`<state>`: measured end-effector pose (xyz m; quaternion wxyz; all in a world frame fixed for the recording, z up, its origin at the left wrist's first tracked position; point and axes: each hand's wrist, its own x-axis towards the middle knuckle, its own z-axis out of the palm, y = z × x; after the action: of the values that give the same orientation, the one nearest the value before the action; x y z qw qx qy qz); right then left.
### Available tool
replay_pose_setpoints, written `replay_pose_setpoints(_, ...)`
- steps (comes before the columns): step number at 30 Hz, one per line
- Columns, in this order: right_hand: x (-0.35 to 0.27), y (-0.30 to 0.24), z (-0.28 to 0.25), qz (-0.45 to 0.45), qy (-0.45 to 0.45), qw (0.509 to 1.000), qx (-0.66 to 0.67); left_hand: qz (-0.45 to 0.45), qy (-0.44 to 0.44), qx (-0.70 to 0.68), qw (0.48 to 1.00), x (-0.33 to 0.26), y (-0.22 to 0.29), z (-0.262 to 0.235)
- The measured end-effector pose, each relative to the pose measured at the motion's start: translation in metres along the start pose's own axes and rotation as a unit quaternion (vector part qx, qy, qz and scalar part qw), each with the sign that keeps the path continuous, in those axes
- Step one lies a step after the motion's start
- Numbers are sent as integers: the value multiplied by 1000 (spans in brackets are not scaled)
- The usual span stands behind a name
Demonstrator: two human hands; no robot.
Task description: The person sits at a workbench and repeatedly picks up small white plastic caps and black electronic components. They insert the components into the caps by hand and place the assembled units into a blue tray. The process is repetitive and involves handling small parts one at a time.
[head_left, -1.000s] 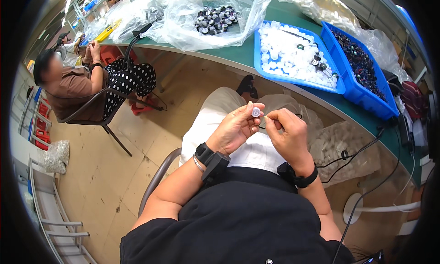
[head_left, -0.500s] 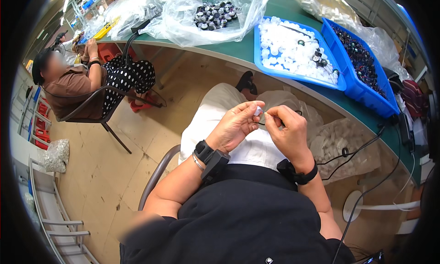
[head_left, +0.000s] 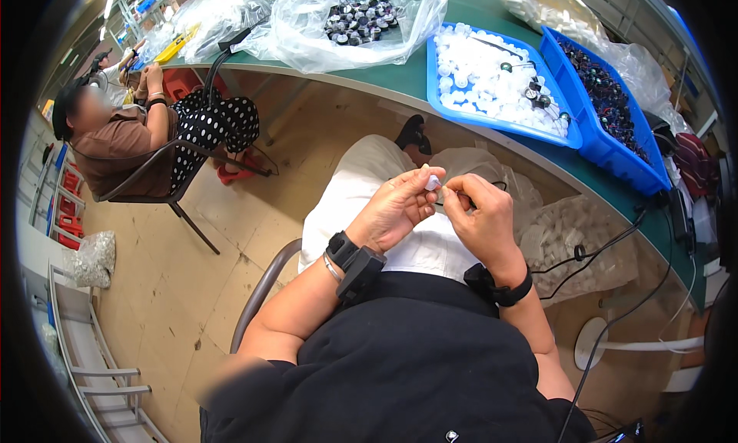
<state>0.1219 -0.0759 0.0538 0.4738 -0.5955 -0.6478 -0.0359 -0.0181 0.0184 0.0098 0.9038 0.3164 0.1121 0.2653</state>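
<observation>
- Cap (head_left: 432, 183): small and white, it sits up between your two hands, above your lap and well apart from the bench (head_left: 407, 84).
- Your left hand (head_left: 395, 209) has it: thumb and fingers grip the cap at their tips, palm turned up.
- Your right hand (head_left: 484, 214) is just beside it, thumb and fingers pinched together. Whether they hold anything is too small to tell, and so is whether they touch the cap.
- A dark strand (head_left: 502, 185) shows behind your right knuckles; you cannot tell from here whether it joins the cap.
- The step in hand looks like close two-handed work on this one cap, your left holding, your right doing the fine part.
- The next move, as I judge it, calls for a steady left grip and a small, controlled motion of the right fingertips. Keep the cap's near side free of your left thumb.
- Squeezing hard could make so small a thing slip toward your lap.
- On the bench ahead, to your right, the blue tray (head_left: 503, 134) holds many white pieces (head_left: 461, 78) and a few dark ones. The deeper blue bin (head_left: 613, 164) beside it holds dark parts (head_left: 600, 97).
</observation>
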Motion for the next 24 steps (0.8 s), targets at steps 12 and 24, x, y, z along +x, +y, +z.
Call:
replay_pose_setpoints(12, 1, 1, 2, 66, -35, 995, 61, 15, 23, -15, 999, 2, 2, 3)
replay_pose_setpoints(24, 0, 6, 1, 77, -61, 991, 95, -2, 44, 16, 999, 2, 0, 6)
